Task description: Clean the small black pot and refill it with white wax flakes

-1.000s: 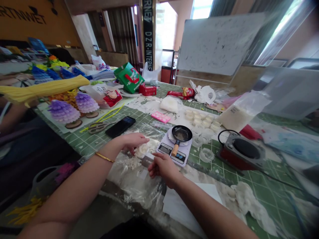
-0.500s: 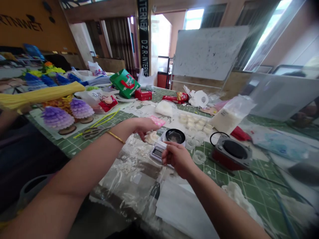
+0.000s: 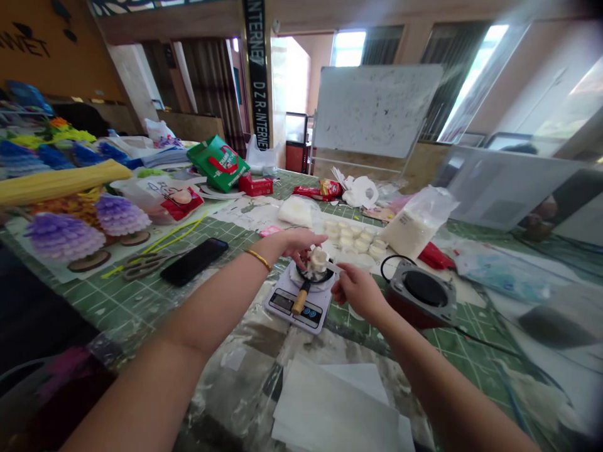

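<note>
A white digital kitchen scale (image 3: 282,302) stands on the table with a small black pan (image 3: 325,277) on its round plate; the pan's wooden handle (image 3: 300,300) points toward me. Over the pan, my left hand (image 3: 301,243) has its fingers closed on a small pale cup (image 3: 319,257), whose contents I cannot make out. My right hand (image 3: 357,290) is just right of the pan, pinching a white flat stick (image 3: 332,267) that reaches toward the cup. Behind them stand several small cream-filled cups (image 3: 355,237).
An electric hot plate (image 3: 421,292) with a cord stands at the right, near a bag of white granules (image 3: 417,220). White paper sheets (image 3: 336,402) lie in front. At the left are a black phone (image 3: 195,260), scissors (image 3: 146,266) and purple tree-like ornaments (image 3: 66,237).
My left hand has moved from a pale lump left of the scale to above the pan, now with a cup. My right hand has moved right and holds a stick. The view has shifted right.
</note>
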The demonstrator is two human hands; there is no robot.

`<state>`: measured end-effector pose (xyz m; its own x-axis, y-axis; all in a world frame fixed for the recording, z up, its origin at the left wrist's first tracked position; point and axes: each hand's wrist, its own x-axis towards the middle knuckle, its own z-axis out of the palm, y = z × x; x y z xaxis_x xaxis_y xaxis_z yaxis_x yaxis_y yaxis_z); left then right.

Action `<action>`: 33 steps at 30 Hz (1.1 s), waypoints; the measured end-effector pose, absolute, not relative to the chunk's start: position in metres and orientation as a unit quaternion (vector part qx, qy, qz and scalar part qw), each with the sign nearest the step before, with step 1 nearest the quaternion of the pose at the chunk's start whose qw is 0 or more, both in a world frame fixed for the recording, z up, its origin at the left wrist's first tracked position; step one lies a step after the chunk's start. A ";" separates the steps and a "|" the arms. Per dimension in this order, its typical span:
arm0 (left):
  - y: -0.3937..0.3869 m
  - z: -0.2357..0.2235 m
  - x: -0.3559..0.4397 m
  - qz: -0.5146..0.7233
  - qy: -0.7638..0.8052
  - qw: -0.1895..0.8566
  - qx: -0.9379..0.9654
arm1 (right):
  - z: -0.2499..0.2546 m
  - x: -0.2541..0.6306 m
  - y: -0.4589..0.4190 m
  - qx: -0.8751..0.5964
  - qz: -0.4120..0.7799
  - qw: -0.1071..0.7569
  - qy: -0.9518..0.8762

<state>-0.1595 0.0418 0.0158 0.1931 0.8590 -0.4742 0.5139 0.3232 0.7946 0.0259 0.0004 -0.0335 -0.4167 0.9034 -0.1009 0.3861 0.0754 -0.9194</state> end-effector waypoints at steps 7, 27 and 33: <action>0.032 0.008 -0.177 0.180 0.631 0.542 0.525 | -0.045 0.028 -0.005 -0.448 0.061 0.099 -0.887; -0.016 0.032 -0.228 0.257 0.603 0.551 0.516 | -0.034 0.022 -0.032 -0.431 0.564 0.356 -0.608; -0.035 0.050 -0.249 0.399 0.571 0.493 0.521 | -0.052 -0.006 -0.093 -0.354 0.746 0.179 -0.535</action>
<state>-0.2491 -0.0350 0.0498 0.0290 0.9886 -0.1481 0.2023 0.1393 0.9694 -0.0063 -0.0929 -0.0521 -0.6851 0.6462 -0.3361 0.1116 -0.3629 -0.9251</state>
